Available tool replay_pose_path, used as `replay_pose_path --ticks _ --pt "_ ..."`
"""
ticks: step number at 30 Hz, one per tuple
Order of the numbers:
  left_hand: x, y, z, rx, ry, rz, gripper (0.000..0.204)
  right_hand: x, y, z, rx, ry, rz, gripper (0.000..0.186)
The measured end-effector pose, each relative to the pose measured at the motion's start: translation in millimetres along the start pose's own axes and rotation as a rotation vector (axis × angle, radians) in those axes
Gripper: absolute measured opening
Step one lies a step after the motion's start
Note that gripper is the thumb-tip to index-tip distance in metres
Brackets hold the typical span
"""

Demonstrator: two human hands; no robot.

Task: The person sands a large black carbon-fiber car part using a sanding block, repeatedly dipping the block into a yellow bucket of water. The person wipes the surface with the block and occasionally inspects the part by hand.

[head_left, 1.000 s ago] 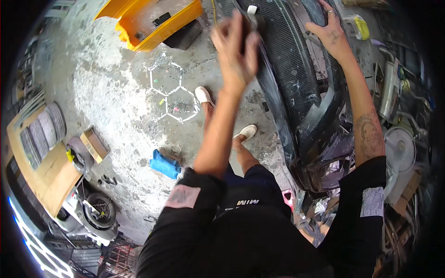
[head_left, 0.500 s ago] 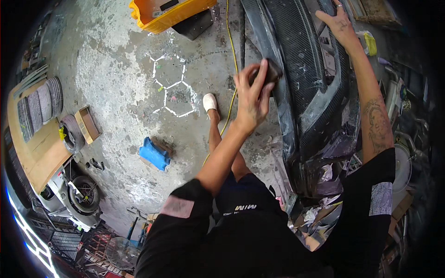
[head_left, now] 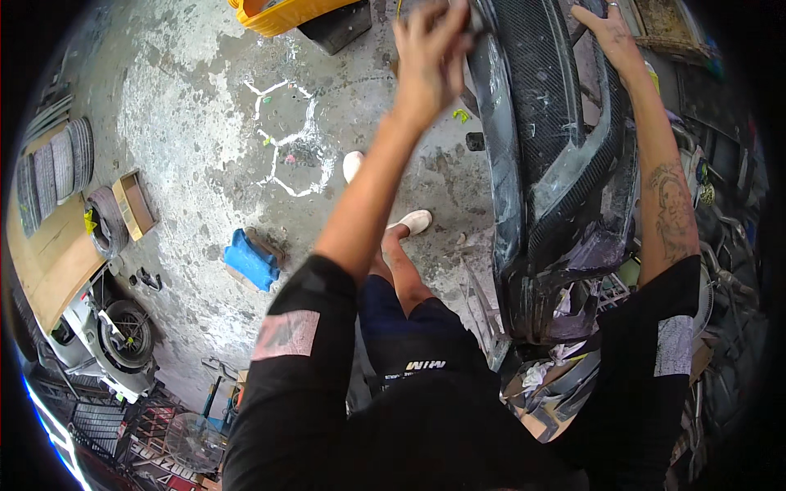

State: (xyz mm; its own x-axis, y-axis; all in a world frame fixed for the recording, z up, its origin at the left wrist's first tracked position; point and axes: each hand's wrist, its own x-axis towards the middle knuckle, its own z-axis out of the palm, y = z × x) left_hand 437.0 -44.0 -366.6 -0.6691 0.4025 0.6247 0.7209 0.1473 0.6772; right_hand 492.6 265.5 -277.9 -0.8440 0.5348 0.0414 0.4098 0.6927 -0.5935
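A long black carbon-weave car bumper (head_left: 536,114), dulled by grey dust along its edges, stretches away from me on the right. My left hand (head_left: 430,65), smeared by motion, is at the far part of its left edge. Its fingers are bent round a dark sanding pad (head_left: 473,24), which is pressed to that edge and partly hidden. Across the bumper, my right hand (head_left: 612,39) grips the far right rim, thumb on the inner side; the upper frame edge cuts off some of its fingers.
A yellow tub (head_left: 286,15) is at the far left of the bumper, by a black box (head_left: 337,31). A blue cloth-like bundle (head_left: 251,260) lies on the stained concrete floor. Tyres (head_left: 57,173) and a motorcycle (head_left: 115,335) stand at left; metal parts (head_left: 725,262) crowd the right.
My left hand has slid away from me along the bumper's left edge with the sanding pad. My right hand keeps its grip. The view has shifted slightly and my feet have moved.
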Motion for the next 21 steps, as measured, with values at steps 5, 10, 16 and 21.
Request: replay_pose_path --ticks 5,10,16,21 --pt "-37 29 10 -0.035 0.116 -0.11 0.06 -14 -1 0 -0.07 -0.037 0.087 0.089" --pt "-41 41 0 -0.001 0.045 -0.168 0.057 -19 5 -7 0.053 0.019 0.034 0.089" --pt "-56 54 3 0.003 0.147 -0.178 0.053 -23 -10 -2 -0.164 -0.025 0.059 0.092" --pt "-33 46 4 0.008 0.099 -0.139 0.059 -28 -8 -6 -0.087 0.012 0.042 0.092"
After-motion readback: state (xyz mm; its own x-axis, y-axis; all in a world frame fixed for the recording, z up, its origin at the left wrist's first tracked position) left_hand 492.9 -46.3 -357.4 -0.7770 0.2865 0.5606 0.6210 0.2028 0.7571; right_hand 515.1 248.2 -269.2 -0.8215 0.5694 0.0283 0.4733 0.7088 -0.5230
